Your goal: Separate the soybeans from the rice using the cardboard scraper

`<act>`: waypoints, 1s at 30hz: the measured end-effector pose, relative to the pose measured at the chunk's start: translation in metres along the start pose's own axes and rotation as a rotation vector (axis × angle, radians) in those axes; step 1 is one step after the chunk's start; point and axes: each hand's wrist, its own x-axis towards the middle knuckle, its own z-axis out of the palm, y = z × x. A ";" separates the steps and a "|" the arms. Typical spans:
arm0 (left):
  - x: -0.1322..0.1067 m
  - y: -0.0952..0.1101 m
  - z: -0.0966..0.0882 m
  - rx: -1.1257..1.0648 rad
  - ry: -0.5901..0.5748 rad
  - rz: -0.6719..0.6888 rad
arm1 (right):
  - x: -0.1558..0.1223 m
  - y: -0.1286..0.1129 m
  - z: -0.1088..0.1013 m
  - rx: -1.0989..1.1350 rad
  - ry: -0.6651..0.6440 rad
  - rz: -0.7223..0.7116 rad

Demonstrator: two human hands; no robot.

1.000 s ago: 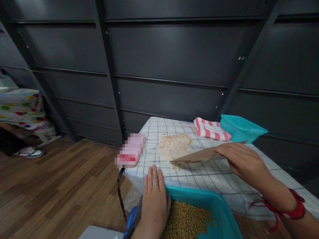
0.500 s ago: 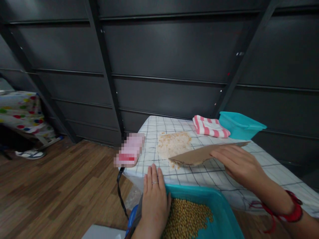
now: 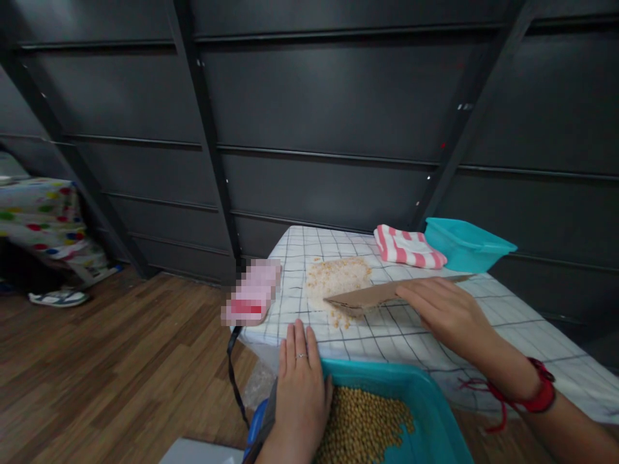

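My right hand is closed on a bent piece of brown cardboard, whose left end touches the near edge of a heap of pale, rice-like grain. Yellowish beans are mixed into the heap and a few lie loose in front of it. My left hand rests across the left rim of a teal tub, fingers stretched out towards the table edge and thumb down inside. Inside the tub lie many round yellow-brown beans.
A checked white cloth covers the table. Towards the back right are a folded red-and-white striped towel and another teal tub. A blurred pink object sits at the left edge. Behind stands a dark panelled wall.
My right hand has moved left and slightly nearer with the cardboard, whose tip is further into the grain heap. More loose beans show in front of it. My left hand has stayed put.
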 end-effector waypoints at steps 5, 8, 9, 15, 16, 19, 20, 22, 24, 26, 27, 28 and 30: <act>0.001 0.001 -0.001 -0.014 0.001 -0.030 | -0.013 0.002 -0.020 0.025 -0.001 -0.037; 0.001 0.001 -0.001 -0.027 -0.004 -0.036 | -0.016 0.004 -0.025 0.033 0.020 -0.012; 0.001 0.001 -0.001 -0.028 -0.006 -0.033 | -0.015 0.004 -0.024 0.037 0.027 0.001; 0.001 0.000 -0.003 -0.003 -0.004 -0.019 | -0.001 -0.001 -0.007 0.022 0.005 -0.002; 0.001 0.000 -0.003 -0.003 -0.005 -0.019 | 0.000 -0.002 -0.006 0.019 0.005 -0.020; 0.001 0.001 -0.003 -0.007 -0.005 -0.025 | -0.005 -0.003 -0.013 0.024 -0.011 -0.062; 0.001 0.001 -0.002 -0.009 -0.004 -0.032 | -0.009 -0.003 -0.017 0.028 -0.022 -0.068; 0.000 0.001 -0.001 -0.015 -0.002 -0.042 | -0.018 -0.001 -0.026 0.040 -0.052 -0.075; 0.000 0.000 -0.001 -0.022 -0.006 -0.045 | -0.026 0.003 -0.034 0.045 -0.066 -0.087; 0.000 0.000 -0.001 -0.026 -0.011 -0.046 | -0.031 0.005 -0.037 0.043 -0.056 -0.090; 0.001 0.000 -0.002 -0.025 -0.013 -0.048 | -0.031 0.006 -0.037 0.044 -0.042 -0.082; 0.001 0.000 -0.002 -0.022 -0.015 -0.049 | -0.031 0.006 -0.036 0.048 -0.027 -0.068; 0.002 0.000 -0.004 -0.008 -0.017 -0.049 | -0.027 0.003 -0.031 0.061 -0.006 -0.030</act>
